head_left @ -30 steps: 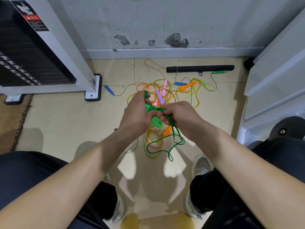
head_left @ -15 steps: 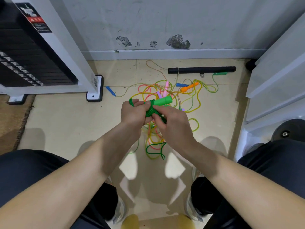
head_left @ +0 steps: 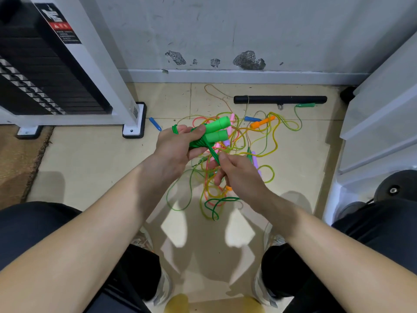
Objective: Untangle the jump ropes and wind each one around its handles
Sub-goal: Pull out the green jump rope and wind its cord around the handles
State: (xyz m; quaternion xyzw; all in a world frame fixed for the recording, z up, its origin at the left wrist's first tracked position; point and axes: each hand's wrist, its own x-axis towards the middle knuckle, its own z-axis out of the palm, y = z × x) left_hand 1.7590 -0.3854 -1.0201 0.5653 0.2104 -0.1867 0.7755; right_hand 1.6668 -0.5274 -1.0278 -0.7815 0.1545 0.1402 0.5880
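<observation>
While left hand (head_left: 174, 150) grips green handles (head_left: 216, 131) and right hand (head_left: 240, 176) pinches their cord (head_left: 213, 153), tangled ropes (head_left: 237, 137) lie beneath.

Green handles (head_left: 217, 134), orange handle (head_left: 261, 123), blue handle (head_left: 155, 124), black bar (head_left: 279, 99)

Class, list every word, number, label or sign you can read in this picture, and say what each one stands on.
None can be read.
Black sticker on the white frame: red band with white characters, small lines below, too blurred to read.
QR-style sticker low on the same frame: too small to read.
</observation>
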